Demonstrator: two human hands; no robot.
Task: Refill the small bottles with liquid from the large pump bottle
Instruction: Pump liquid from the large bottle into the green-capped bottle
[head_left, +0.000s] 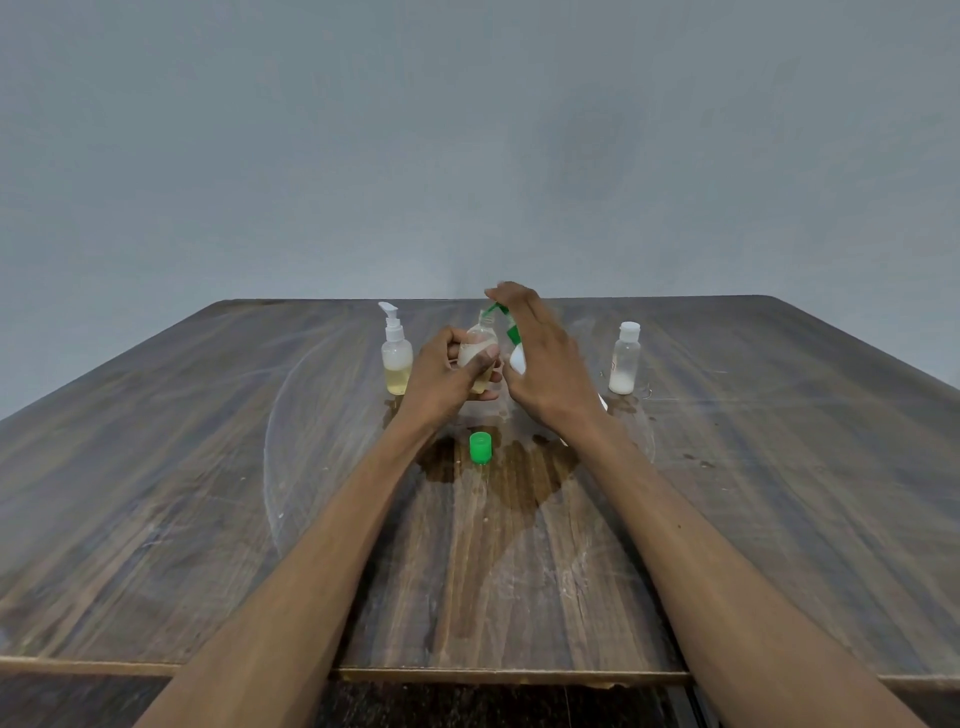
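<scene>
Holding a small clear bottle in the left hand, fingers and thumb curled right around it, so that grip is closed on the bottle. It's uncapped, roughly upright, with some pale liquid in it, lifted a bit above the middle of the tabletop.

Right hand is just beside it, wrapped around a white bottle with a green pump top. That one is tilted, with the green nozzle pointing at the mouth of the small bottle. The fingers look fairly stretched over the top of it, but the bottle sits in the palm, so I'd call that grip closed on the pump bottle. Most of its body is hidden behind the hand, so I can't tell how full it is.

A loose green cap stands on the tabletop just on the near side of the hands, at the edge of a dark wet patch that spreads toward the near edge.

Toward the far edge, left of the hands, there's a clear pump bottle standing upright with yellowish liquid in the lower part. Right of the hands, also toward the far edge, a small clear bottle with a white cap stands upright with a bit of white stuff at the bottom, well apart from the others.
</scene>
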